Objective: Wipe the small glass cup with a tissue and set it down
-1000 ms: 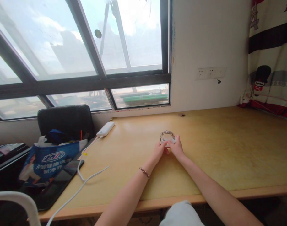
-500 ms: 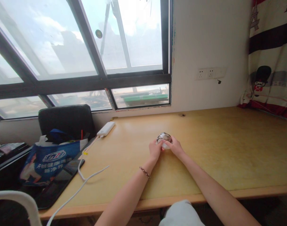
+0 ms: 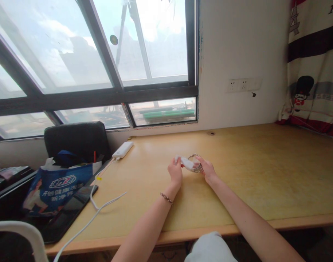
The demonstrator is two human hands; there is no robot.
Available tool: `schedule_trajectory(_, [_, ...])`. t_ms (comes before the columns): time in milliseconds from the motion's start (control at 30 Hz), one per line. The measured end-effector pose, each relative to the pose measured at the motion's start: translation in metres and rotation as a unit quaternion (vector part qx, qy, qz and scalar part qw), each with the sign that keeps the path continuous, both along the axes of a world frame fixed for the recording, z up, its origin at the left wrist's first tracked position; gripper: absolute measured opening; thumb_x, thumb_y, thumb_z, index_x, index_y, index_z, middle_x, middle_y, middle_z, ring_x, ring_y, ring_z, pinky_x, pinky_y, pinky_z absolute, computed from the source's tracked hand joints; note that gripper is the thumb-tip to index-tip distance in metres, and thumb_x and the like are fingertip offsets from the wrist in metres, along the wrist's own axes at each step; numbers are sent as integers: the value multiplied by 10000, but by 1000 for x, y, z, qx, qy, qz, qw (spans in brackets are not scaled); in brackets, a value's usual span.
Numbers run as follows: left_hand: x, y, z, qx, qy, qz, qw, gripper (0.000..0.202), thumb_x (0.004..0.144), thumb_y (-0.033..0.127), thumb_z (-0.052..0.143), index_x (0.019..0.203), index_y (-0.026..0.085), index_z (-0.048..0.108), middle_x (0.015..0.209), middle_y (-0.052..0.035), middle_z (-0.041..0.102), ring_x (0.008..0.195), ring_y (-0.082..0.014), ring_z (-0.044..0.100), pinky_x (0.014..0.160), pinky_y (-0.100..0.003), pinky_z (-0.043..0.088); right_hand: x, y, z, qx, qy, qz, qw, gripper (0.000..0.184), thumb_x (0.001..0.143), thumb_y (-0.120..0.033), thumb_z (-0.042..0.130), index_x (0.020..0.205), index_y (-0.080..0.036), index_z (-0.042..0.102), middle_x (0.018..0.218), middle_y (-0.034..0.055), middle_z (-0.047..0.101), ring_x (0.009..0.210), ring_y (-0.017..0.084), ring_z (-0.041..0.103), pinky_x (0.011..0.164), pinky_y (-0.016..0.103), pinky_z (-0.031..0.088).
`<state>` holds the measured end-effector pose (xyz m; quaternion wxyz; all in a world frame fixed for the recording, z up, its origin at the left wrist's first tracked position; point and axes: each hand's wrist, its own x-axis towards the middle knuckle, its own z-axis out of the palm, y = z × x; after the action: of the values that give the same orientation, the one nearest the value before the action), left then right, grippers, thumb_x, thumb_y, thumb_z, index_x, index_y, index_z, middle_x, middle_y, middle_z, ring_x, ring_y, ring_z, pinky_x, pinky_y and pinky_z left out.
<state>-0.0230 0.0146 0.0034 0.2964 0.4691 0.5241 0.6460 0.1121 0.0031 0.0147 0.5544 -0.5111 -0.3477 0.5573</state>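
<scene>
My right hand (image 3: 208, 170) grips the right side of a small, shiny, round container (image 3: 198, 167), which is tilted with its rim facing up and left. My left hand (image 3: 174, 170) has its fingers closed on the left end of a crumpled white tissue (image 3: 186, 162). That tissue stretches from my left fingertips across to the container's near side. Whether its right end lies inside the container is hard to make out. Both hands are just above the middle of the wooden table (image 3: 254, 174). A braided bracelet (image 3: 167, 198) is on my left wrist.
A white power bank (image 3: 122, 150) with a white cable (image 3: 101, 208) lies at the table's left edge, near a black tablet (image 3: 70, 214). Left of the table are a blue bag (image 3: 55, 189) and a black chair (image 3: 76, 140). A wall socket (image 3: 244, 85) is behind.
My hands have moved apart, the left one leftwards. The white tissue is now drawn out between them, and the container has tipped over from its earlier dome-up position.
</scene>
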Motion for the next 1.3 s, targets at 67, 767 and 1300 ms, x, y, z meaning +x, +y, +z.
schedule_trajectory(67, [-8, 10, -4, 23, -61, 39, 997, 259, 741, 390, 513, 809, 149, 577, 753, -31, 626, 616, -132, 574, 563, -226, 439, -3, -4, 3, -15, 16, 22, 1000, 431, 599, -519, 602, 747, -115, 614, 707, 98, 664, 608, 190, 627, 487, 246, 471])
schedule_trajectory(767, [10, -26, 17, 192, 432, -127, 872, 267, 767, 84, 421, 908, 218, 604, 994, -24, 617, 1089, -189, 447, 941, -411, 347, -1, -1, 0, -29, 96, -42, 994, 312, 599, -431, 648, 676, -132, 599, 572, 40, 632, 478, 150, 566, 404, 235, 430])
schedule_trajectory(1300, [15, -26, 17, 62, 531, -158, 830, 255, 844, 196, 311, 778, 208, 557, 805, -10, 625, 811, -155, 554, 892, -397, 351, -1, 2, -7, -10, 143, 6, 990, 322, 615, -443, 660, 634, -136, 568, 567, 41, 623, 461, 131, 559, 431, 240, 469])
